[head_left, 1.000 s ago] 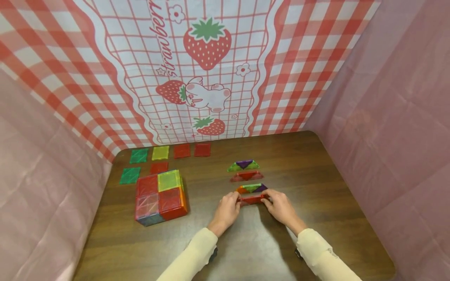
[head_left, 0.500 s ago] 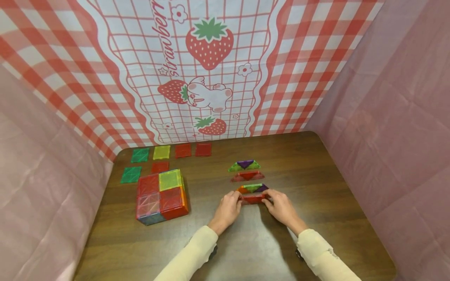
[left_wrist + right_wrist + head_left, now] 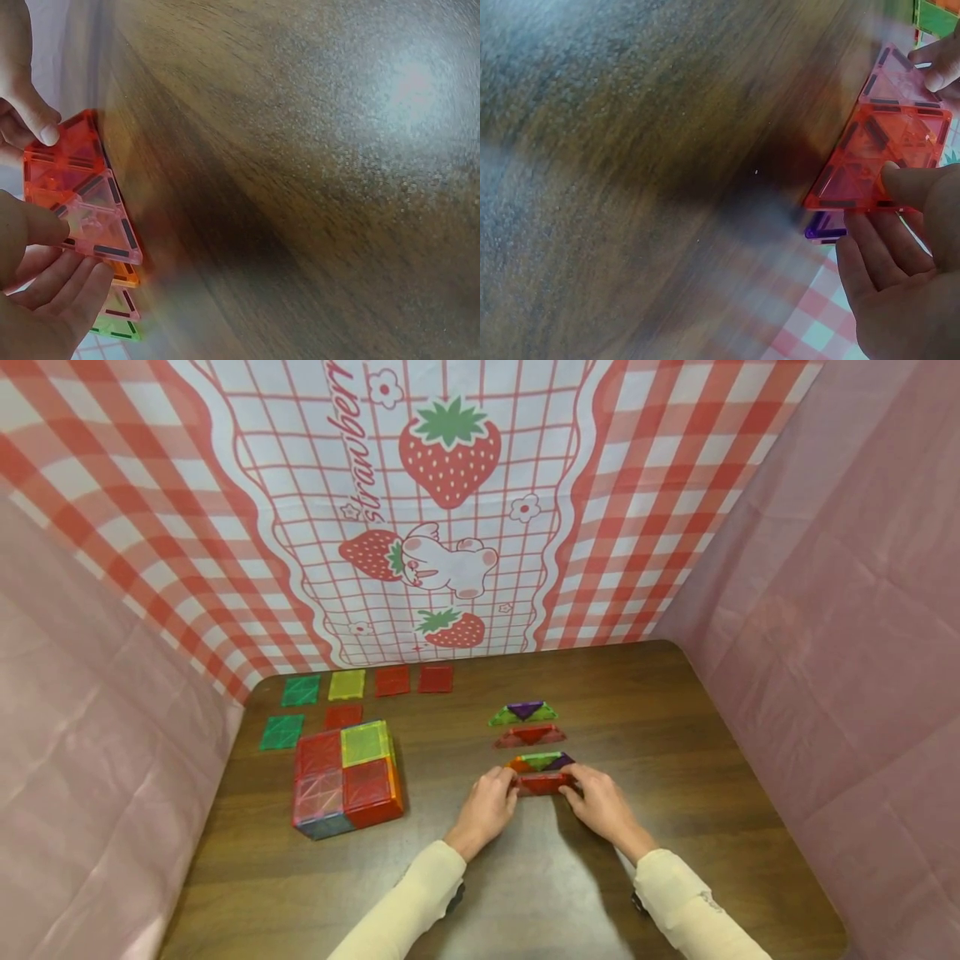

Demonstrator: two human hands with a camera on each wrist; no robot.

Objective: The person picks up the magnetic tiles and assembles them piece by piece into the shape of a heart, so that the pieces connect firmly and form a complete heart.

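My left hand [image 3: 487,802] and right hand [image 3: 600,802] hold a trapezoid strip of red and pink triangular magnetic tiles [image 3: 542,785], one hand at each end. In the left wrist view, the left thumb and fingers pinch the pink triangle [image 3: 105,217]. The right wrist view has the right thumb and fingers pinching the red end [image 3: 900,142]. The strip stands on edge, close over the tabletop. Just behind it is a similar orange, green and purple strip [image 3: 542,762], partly hidden by the hands. Farther back stand a red strip [image 3: 530,737] and a green and purple strip [image 3: 523,713].
Left of the hands sits a block [image 3: 318,766] built of square tiles in red, yellow, orange and blue. Green tiles [image 3: 282,732], a yellow tile [image 3: 347,685] and several red tiles [image 3: 436,678] lie flat behind it. A strawberry-print cloth [image 3: 450,552] hangs at the table's back edge.
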